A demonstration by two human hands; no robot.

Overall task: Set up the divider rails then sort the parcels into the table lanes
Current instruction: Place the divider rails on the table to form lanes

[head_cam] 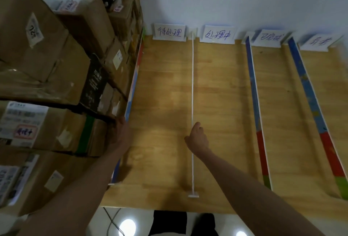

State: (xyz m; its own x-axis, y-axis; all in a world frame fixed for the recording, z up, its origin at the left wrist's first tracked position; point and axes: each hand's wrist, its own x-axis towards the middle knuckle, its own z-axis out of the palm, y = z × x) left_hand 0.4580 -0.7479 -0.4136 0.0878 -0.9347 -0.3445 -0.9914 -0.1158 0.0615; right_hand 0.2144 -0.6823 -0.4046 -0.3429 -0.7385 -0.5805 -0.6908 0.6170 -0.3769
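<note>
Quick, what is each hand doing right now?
Left hand: touches the stacked cardboard parcels; its fingers are hidden, so grip cannot be told.
Right hand: fingers curled at the white divider rail.

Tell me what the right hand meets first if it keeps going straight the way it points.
Probably nothing soon. The right hand points up the white divider rail toward the wall; the first thing in line looks like the rail's far stand between the label cards.

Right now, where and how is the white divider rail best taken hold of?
Pinch the white divider rail on its thin upright strip near mid-length, coming from above. It stands edge-up as a long, narrow blade with small feet at both ends, so only the top edge offers a hold. The right hand is already at that edge.
</note>
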